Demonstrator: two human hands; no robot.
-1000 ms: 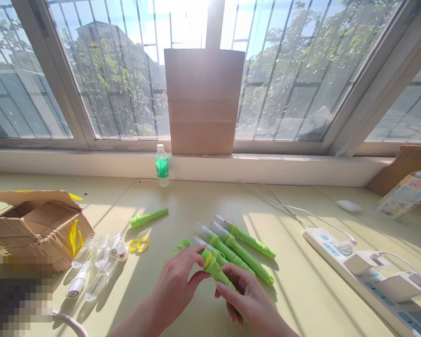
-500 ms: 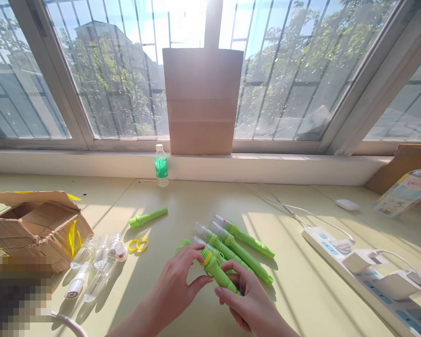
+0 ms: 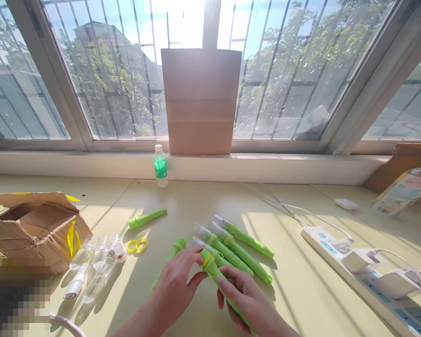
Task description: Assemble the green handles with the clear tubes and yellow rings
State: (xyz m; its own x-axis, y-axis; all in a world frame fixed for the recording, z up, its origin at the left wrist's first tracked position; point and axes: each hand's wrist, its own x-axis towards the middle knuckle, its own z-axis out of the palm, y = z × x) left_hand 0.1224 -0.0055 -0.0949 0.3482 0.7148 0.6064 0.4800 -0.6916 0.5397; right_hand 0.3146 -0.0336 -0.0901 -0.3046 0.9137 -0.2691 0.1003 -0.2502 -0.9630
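My right hand (image 3: 247, 302) is wrapped round the shaft of a green plastic handle (image 3: 215, 276) with a yellow ring near its ribbed top. My left hand (image 3: 177, 288) pinches that ribbed top with thumb and fingers. Just beyond lie several assembled green handles with clear caps (image 3: 231, 243), side by side on the pale yellow table (image 3: 301, 290). Another green handle (image 3: 171, 255) lies partly under my left hand. One more green handle (image 3: 147, 217) lies further left. Two yellow rings (image 3: 137, 245) and several clear caps (image 3: 96, 264) lie to the left.
An open cardboard box (image 3: 31, 229) stands at the left edge. A small green-labelled bottle (image 3: 160, 166) stands by the window sill under a leaning cardboard sheet (image 3: 200, 100). A white power strip (image 3: 358, 267) with plugs and cables runs along the right. A colourful packet (image 3: 403, 189) lies far right.
My right hand has slid slightly along the green handle and tipped it more upright. The handle under my left hand shows more. The rest has not moved.
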